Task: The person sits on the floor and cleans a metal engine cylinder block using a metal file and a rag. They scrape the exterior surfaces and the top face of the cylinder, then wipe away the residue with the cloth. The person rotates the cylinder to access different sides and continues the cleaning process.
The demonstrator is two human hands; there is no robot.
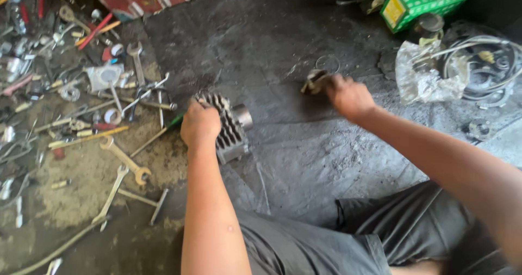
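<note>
Finned cylinder under left hand

The left hand is covering part of the finned engine cylinder; the small part in the right hand is blurring beyond telling.

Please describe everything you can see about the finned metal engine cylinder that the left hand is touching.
The finned engine cylinder looks like grey cast metal, dull and dirty. Rows of thin cooling fins cover its body, and a smooth round sleeve sticks out at its upper right end. It lies on its side on the dark, stained floor. The left hand grips its left side, covering part of the fins. The right hand is apart from it.
</note>
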